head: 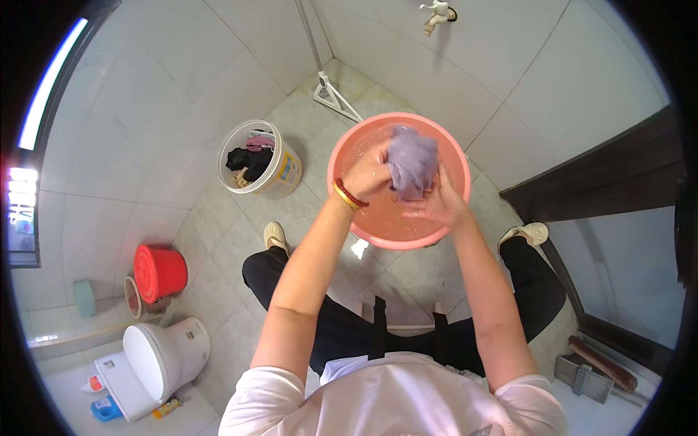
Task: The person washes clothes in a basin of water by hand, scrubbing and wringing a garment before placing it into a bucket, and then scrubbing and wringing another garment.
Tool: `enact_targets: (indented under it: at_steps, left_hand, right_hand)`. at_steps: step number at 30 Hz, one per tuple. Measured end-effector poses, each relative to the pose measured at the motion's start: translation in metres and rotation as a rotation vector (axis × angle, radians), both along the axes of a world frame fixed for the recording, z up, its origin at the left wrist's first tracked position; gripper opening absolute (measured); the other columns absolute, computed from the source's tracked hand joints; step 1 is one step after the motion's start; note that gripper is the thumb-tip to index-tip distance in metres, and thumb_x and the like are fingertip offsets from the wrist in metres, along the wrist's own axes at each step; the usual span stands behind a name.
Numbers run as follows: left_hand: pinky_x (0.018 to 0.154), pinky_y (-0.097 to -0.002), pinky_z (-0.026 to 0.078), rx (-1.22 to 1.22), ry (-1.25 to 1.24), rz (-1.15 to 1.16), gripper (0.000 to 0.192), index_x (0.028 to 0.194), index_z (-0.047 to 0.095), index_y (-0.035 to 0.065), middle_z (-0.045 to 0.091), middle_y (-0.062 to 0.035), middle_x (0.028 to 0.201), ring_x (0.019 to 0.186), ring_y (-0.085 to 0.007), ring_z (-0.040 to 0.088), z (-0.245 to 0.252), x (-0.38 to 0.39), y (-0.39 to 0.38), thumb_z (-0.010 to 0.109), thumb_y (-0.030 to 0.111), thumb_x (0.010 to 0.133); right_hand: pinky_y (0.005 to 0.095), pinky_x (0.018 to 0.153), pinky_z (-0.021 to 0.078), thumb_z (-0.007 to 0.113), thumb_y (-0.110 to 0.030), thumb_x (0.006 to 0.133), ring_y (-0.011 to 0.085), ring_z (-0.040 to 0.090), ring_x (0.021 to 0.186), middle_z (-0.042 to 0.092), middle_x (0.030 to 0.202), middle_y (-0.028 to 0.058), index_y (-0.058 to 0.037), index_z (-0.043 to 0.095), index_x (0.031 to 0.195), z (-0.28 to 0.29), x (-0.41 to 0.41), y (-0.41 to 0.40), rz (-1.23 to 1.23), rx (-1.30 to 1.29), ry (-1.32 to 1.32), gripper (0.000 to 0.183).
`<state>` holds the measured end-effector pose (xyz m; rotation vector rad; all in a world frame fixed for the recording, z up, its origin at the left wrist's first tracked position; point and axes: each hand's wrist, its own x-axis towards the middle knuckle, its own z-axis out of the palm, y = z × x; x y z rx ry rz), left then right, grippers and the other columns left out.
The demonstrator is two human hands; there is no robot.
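Note:
A wet, light purple cloth (413,161) is bunched up over the pink plastic basin (344,136), which holds water. My left hand (371,171), with a gold bangle and a dark red bracelet at its wrist, grips the cloth's left side. On the other side, my right hand (444,201) cups the cloth's lower right edge between the thumb and the fingers. Some of its fingers extend below the cloth, close to the water. The cloth is slightly blurred, and its folds hide part of the left fingers.
Left of the basin stands a white bucket (292,169) of dark and pink clothes. A floor squeegee (332,98) leans behind, and a tap (434,19) juts from the wall. A red bucket (169,272) and a toilet (185,349) are at left, a dark-framed door (616,261) at right.

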<state>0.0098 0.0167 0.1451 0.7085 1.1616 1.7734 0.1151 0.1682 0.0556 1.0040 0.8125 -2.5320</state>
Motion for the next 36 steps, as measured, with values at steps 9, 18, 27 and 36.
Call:
enact_targets:
  at_steps: [9,18,27,36]
  left_hand:
    - [0.095,-0.0371,0.040,0.262,-0.779,0.133,0.044,0.120,0.044,-0.0029,0.051,-0.0150,0.119,0.108,-0.0244,0.051,-0.119,0.044,-0.018,0.046,0.026,0.088]
    - [0.082,-0.0358,0.047,-0.510,0.290,0.450,0.033,0.108,0.053,0.0054,0.058,-0.0106,0.104,0.094,-0.0232,0.057,-0.117,0.044,0.011,0.047,0.029,0.086]
    - [0.074,-0.0324,0.048,0.077,-0.524,0.354,0.028,0.105,0.052,0.0055,0.058,-0.0072,0.094,0.083,-0.0180,0.058,-0.096,0.007,0.007,0.053,0.021,0.082]
    - [0.076,-0.0330,0.047,-0.728,1.038,0.125,0.020,0.090,0.063,0.0041,0.061,-0.0149,0.096,0.089,-0.0251,0.060,-0.186,-0.027,0.050,0.048,0.013,0.080]
  right_hand:
    - [0.0410,0.094,0.0416,0.035,-0.014,0.091,0.0269,0.051,0.108,0.049,0.120,0.0166,0.0049,0.046,0.117,-0.049,0.036,-0.015,-0.418,-0.269,0.183,0.034]
    - [0.0446,0.102,0.0280,0.044,-0.040,0.089,0.0262,0.039,0.120,0.043,0.129,0.0102,-0.0061,0.039,0.127,0.032,0.025,-0.069,-0.462,-0.608,0.522,0.051]
    - [0.0432,0.097,0.0346,0.052,-0.029,0.086,0.0228,0.040,0.119,0.037,0.131,0.0132,-0.0067,0.023,0.135,0.047,0.046,-0.055,0.066,0.130,0.464,0.061]
    - [0.0343,0.073,0.0473,0.064,-0.022,0.068,0.0245,0.059,0.085,0.060,0.088,0.0158,0.0015,0.056,0.099,0.027,-0.009,-0.041,1.116,1.408,0.160,0.040]
